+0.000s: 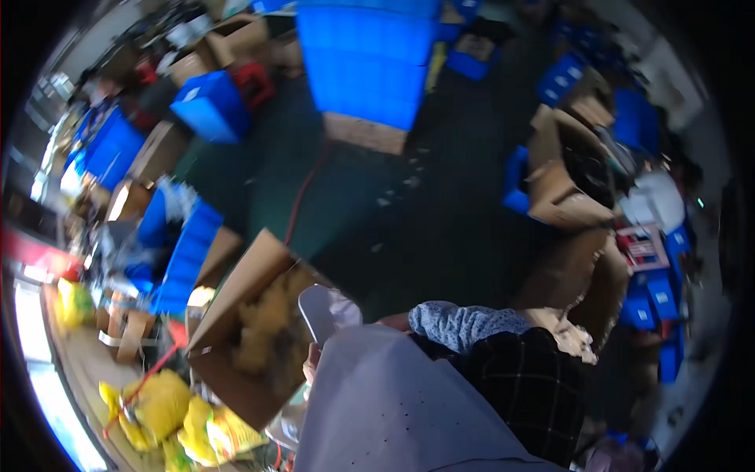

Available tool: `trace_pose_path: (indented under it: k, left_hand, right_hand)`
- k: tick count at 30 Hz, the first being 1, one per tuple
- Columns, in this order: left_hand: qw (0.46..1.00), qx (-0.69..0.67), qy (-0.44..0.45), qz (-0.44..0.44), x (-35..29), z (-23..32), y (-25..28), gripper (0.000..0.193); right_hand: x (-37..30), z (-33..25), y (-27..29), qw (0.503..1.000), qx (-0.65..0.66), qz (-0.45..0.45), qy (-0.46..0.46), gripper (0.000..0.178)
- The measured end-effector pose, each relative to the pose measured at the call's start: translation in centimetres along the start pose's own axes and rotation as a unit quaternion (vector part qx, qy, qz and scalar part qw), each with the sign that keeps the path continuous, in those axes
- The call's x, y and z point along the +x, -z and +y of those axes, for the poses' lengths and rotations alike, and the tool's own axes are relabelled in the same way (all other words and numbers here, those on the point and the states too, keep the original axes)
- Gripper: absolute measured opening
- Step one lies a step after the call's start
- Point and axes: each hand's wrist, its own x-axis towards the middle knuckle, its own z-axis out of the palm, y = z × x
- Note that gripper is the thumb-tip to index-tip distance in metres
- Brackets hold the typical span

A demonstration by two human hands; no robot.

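Observation:
A pale, smooth piece with a rounded end [320,312] is held up in front of me, beside the near cardboard box; its kind is not clear. My left hand [311,364] shows just below it, fingers up against its lower part, mostly covered by my grey apron [393,397]. From the right, my forearm in a blue patterned sleeve cover [468,324] reaches across toward the same piece. Only a sliver of my right hand [398,321] shows at the cuff, its fingers hidden behind the apron. The open cardboard box [228,315] to the left holds crumpled yellowish material [271,322].
Ahead stands a tall stack of blue crates [370,59] on a brown base. A red hose or cable [303,197] crosses the dark floor. Open cartons [570,169] and blue bins [645,303] line the right. Yellow bags [157,409] and a blue bin [189,256] lie left.

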Motion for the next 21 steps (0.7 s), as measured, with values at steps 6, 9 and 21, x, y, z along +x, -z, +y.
trace_pose_path:
  k: [6,9,21]
  left_hand:
    - [0.914,0.277,-0.052,-0.293,6.2,1.7,-12.5,0.029]
    - [0.829,0.379,-0.191,-0.364,7.0,1.9,-16.3,0.035]
    - [0.776,0.457,0.045,-0.432,11.0,2.2,-7.0,0.056]
  right_hand:
    - [-6.0,-9.5,-0.9,0.902,0.302,0.298,-0.078,0.051]
    - [-6.3,-5.0,1.7,0.874,0.302,0.377,-0.057,0.039]
    - [-32.1,-16.6,5.4,0.534,0.289,0.477,0.636,0.037]
